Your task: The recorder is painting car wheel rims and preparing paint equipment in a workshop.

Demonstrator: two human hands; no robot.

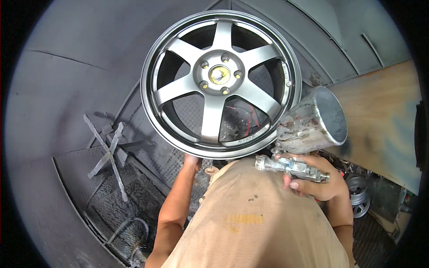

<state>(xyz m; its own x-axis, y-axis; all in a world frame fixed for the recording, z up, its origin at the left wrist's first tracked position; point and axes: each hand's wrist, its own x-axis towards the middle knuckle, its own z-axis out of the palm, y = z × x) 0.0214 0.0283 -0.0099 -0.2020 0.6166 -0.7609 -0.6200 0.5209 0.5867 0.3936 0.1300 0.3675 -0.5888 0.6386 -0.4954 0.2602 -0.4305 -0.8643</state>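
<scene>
A silver six-spoke alloy wheel (217,120) faces up in front of me, with yellow in its centre and in its bolt holes. My left hand (192,161) is at the wheel's lower left edge, its fingers hidden behind the rim. A spray gun (292,167) lies in my right hand (319,178), the fingers wrapped round its body. The gun's paint-stained metal cup (298,127) rises beside the lower right of the wheel and overlaps its rim. The gun's front end points left, just below the wheel.
A cross-shaped, paint-crusted stand (108,154) is on the left. Grey panels (80,85) surround the wheel on the left and at the back. To the right stands a wooden board (380,120). Another wheel (359,196) lies lower right, and a hose (127,223) curls lower left.
</scene>
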